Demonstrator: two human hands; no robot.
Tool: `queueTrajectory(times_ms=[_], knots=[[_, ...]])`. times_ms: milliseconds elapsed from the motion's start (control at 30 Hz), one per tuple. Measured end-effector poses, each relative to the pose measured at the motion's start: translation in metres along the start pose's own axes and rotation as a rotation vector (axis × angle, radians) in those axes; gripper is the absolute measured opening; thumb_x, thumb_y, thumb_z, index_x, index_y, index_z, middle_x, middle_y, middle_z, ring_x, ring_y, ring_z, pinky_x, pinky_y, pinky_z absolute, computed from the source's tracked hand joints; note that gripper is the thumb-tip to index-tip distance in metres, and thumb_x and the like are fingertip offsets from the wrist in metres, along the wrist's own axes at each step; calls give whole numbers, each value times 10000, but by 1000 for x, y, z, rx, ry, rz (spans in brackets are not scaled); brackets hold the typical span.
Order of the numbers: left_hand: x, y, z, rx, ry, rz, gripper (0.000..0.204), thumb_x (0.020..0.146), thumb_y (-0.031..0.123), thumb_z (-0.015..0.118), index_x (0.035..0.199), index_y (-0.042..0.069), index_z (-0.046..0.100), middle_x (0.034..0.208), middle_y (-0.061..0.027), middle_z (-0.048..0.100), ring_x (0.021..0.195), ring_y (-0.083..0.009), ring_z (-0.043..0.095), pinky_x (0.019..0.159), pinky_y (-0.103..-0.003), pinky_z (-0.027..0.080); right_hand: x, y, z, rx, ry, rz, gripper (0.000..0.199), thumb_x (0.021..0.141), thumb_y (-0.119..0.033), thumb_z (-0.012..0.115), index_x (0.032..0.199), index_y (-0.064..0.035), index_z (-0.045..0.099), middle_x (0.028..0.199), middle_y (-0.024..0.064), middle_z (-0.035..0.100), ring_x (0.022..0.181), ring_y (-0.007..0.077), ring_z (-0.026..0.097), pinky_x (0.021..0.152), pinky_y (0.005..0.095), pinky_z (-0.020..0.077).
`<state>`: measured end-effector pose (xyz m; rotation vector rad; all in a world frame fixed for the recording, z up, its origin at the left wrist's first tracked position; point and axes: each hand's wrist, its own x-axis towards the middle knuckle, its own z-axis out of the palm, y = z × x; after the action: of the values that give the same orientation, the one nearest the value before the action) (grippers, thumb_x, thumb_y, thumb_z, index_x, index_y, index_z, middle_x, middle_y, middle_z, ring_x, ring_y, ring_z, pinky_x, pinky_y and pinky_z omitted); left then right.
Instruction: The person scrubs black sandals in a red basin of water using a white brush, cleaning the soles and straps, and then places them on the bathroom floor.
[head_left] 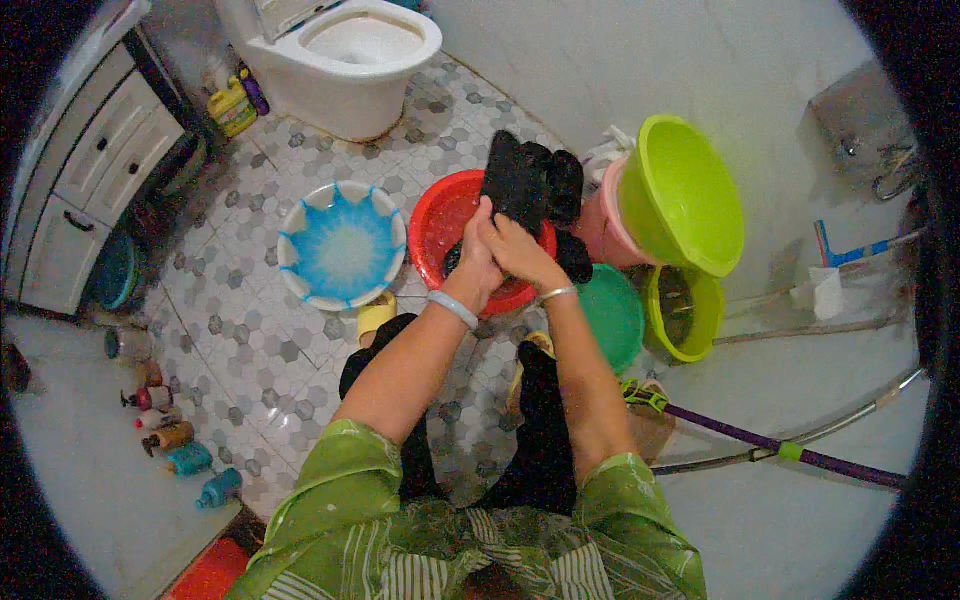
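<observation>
Over the red basin (429, 225), my left hand (478, 258) and my right hand (522, 250) are closed together, the right fingers lying against the left hand. Whatever is between them is hidden. A flat black piece, perhaps a slipper or shoe sole (515, 178), rises just beyond my fingers and overlaps the basin's far right rim. More black footwear-like items (565, 185) lie to its right, against the basin's side. Something dark also shows in the basin beside my left hand, mostly covered by it.
Left of the red basin stands a white-and-blue basin (297, 277). On the right are a green basin (612, 318), a lime basin (690, 190) on a pink bucket (605, 220), and a yellow-green bucket (712, 345). A purple pole (730, 430) crosses nearby. A toilet (340, 80) stands ahead.
</observation>
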<state>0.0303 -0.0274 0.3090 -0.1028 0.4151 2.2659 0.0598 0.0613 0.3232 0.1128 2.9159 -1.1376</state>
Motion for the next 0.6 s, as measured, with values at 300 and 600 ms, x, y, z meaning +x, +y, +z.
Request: queueTrajectory(times_ms=[300, 600], knots=[[-3, 17, -27, -110, 95, -38, 470, 894, 530, 424, 1048, 116, 586, 980, -75, 618, 886, -257, 568, 823, -423, 462, -29, -39, 30, -66, 111, -4, 539, 963, -347, 344, 1300, 70, 402, 1363, 245, 394, 1281, 348, 366, 1056, 363, 281], [-5, -14, -21, -2, 74, 19, 412, 912, 471, 461, 1028, 106, 610, 962, -46, 633, 840, -211, 578, 785, -355, 475, -34, -14, 13, 172, 67, 60, 665, 926, -487, 353, 1165, 119, 489, 1161, 348, 503, 1094, 445, 498, 925, 465, 381]])
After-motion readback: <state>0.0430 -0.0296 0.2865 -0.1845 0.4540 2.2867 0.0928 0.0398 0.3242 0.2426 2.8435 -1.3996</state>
